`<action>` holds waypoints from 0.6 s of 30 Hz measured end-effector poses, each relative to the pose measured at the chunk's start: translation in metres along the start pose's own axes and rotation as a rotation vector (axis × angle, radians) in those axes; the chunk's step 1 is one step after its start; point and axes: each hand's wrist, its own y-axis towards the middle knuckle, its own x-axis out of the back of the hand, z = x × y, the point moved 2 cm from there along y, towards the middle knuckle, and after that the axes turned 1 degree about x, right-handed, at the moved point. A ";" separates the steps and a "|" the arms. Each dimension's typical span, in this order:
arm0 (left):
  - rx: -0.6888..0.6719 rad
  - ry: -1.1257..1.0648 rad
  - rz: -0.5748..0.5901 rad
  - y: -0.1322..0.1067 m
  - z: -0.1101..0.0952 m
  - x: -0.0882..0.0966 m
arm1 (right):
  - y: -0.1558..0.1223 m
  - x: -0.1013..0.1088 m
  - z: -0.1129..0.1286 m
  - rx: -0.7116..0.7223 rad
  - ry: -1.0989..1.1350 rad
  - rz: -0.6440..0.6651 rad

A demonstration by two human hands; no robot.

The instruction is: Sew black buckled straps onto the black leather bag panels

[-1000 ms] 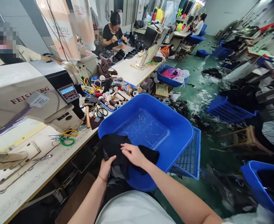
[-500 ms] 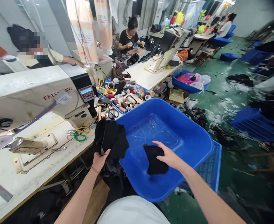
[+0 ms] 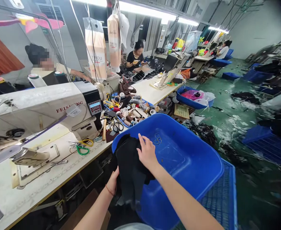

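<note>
A bundle of black fabric pieces (image 3: 130, 163) hangs over the near left side of a blue plastic tub (image 3: 197, 150). My left hand (image 3: 113, 182) is closed around the bundle's left edge, its fingers partly hidden behind the cloth. On the bundle's right side lies my right hand (image 3: 148, 153), touching the fabric with thumb and fingers apart. A thin loop of cord (image 3: 158, 139) rests on the tub's bottom.
A sewing machine (image 3: 42, 105) stands on the white table at left, with green-handled scissors (image 3: 83, 149) beside it. Thread spools (image 3: 130, 116) fill a tray beyond the tub. A blue crate (image 3: 223, 195) sits beneath the tub. Co-workers sit farther back.
My right hand has moved left from over the tub, where it held a single black piece, onto the bundle. The bundle and my left hand have shifted right and down. The view has tilted upward.
</note>
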 end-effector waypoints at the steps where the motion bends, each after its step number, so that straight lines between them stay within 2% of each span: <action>1: 0.048 -0.043 0.022 -0.002 0.002 0.005 | -0.011 -0.008 0.004 0.018 -0.040 -0.014; 3: 0.104 -0.118 0.043 -0.004 0.004 0.013 | -0.035 -0.025 0.015 0.071 -0.123 0.043; 6: 0.039 -0.100 -0.020 -0.004 0.000 0.016 | -0.056 -0.053 0.016 0.094 -0.244 0.226; 9: -0.024 0.020 -0.175 -0.002 -0.009 0.008 | -0.038 -0.066 -0.016 0.035 -0.211 0.297; 11: 0.006 0.073 -0.287 -0.002 -0.013 0.003 | -0.006 -0.057 -0.055 -0.041 -0.196 0.269; 13: 0.052 0.093 -0.371 -0.004 -0.017 0.007 | 0.030 -0.032 -0.103 -0.174 -0.220 0.151; 15: 0.074 0.141 -0.412 -0.012 -0.021 0.019 | 0.061 -0.002 -0.150 -0.312 -0.263 0.031; 18: 0.081 0.284 -0.445 -0.031 -0.030 0.047 | 0.087 0.030 -0.208 -0.456 -0.283 -0.071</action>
